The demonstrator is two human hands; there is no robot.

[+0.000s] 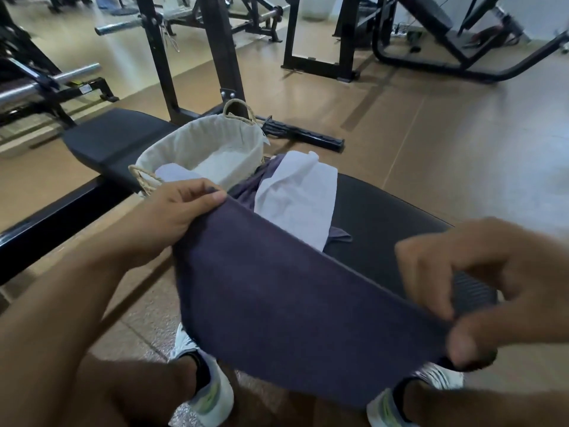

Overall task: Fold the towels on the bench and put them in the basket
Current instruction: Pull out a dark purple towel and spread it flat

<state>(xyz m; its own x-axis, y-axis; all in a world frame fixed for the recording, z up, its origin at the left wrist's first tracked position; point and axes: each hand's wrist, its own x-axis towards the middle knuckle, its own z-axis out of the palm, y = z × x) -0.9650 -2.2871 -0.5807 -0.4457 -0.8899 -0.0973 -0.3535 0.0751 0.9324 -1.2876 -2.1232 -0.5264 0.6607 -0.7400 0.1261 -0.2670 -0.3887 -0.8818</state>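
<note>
now dark towel (292,318) stretched between both hands' fingers (197,195)

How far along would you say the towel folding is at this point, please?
Done: one light folded towel already lies in the cloth-lined woven basket. In hand: the left hand and right hand each pinch a top corner of a dark navy towel, held up, hanging. Left: a crumpled white towel and a purple-grey towel under it wait on the black padded bench.

Navy towel (292,309), white towel (298,195)
</note>
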